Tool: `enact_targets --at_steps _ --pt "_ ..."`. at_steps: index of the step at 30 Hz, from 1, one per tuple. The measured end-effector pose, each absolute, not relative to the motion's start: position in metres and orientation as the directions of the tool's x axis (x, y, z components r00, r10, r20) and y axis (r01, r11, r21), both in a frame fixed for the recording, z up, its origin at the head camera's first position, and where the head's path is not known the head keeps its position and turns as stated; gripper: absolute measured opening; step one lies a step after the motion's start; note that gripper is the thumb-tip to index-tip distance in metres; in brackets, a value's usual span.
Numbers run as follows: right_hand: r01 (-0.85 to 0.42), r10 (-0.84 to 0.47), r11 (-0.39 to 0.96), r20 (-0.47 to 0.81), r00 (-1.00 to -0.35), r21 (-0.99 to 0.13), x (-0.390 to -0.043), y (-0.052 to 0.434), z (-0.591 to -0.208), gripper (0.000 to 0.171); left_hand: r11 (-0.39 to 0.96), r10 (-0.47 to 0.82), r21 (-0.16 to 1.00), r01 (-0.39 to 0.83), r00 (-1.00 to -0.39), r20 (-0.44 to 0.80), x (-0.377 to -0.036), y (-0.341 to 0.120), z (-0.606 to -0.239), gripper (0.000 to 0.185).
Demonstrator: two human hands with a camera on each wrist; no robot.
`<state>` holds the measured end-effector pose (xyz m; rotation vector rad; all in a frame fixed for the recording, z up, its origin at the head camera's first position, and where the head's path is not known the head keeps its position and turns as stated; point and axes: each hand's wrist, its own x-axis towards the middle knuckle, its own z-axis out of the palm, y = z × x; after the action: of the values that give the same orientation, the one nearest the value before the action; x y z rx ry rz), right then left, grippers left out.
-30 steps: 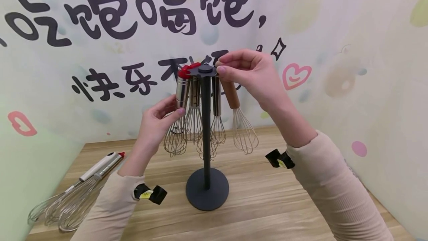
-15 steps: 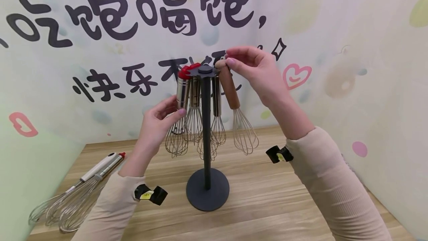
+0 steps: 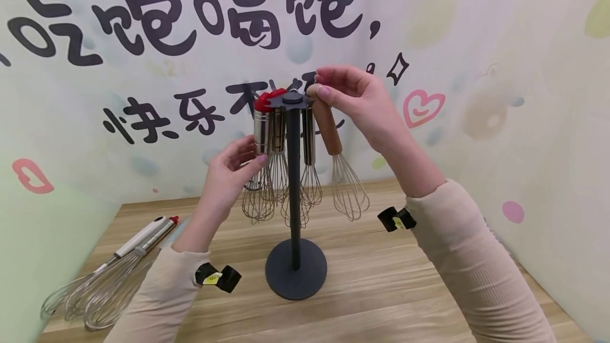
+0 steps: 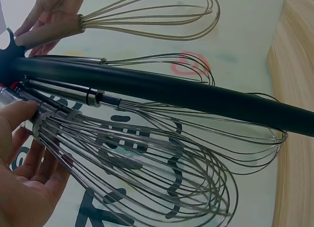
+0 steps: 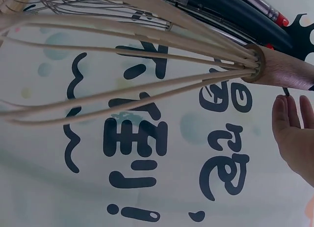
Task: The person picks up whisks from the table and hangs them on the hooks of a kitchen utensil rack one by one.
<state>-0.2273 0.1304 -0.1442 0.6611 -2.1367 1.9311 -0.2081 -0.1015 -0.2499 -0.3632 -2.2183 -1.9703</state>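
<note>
As whisks (image 3: pixel 261 128) hang — left fingers (image 4: pixel 19 111) grip one.

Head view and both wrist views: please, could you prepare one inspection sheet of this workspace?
Surface: wood-grain table.
Job's things: dark stand, upright; hanging red-topped whisk at its left; wooden-handled whisk at its right; more whisks between.
Clutter: loose whisks lying together on the table's left side.
Grippers: left hand holds the red-topped whisk's handle; right hand holds the wooden-handled whisk near its top.
Cables: nothing seen.
Surroundings: pale wall with large dark lettering.
</note>
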Motion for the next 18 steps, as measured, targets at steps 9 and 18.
enact_targets --at_steps 9,18 --pt "-0.440 -0.278 0.025 0.417 -0.866 -0.898 -0.2313 0.1341 -0.1460 0.032 0.120 0.082 0.947 0.298 -0.954 0.289 -0.2077 -0.0999 -0.2503 0.050" --pt "-0.421 -0.344 -0.039 0.408 -0.846 -0.906 -0.2352 0.1350 -0.1484 0.021 0.123 0.077 0.949 0.291 -0.956 0.283 -0.2091 -0.1004 -0.2511 0.050"
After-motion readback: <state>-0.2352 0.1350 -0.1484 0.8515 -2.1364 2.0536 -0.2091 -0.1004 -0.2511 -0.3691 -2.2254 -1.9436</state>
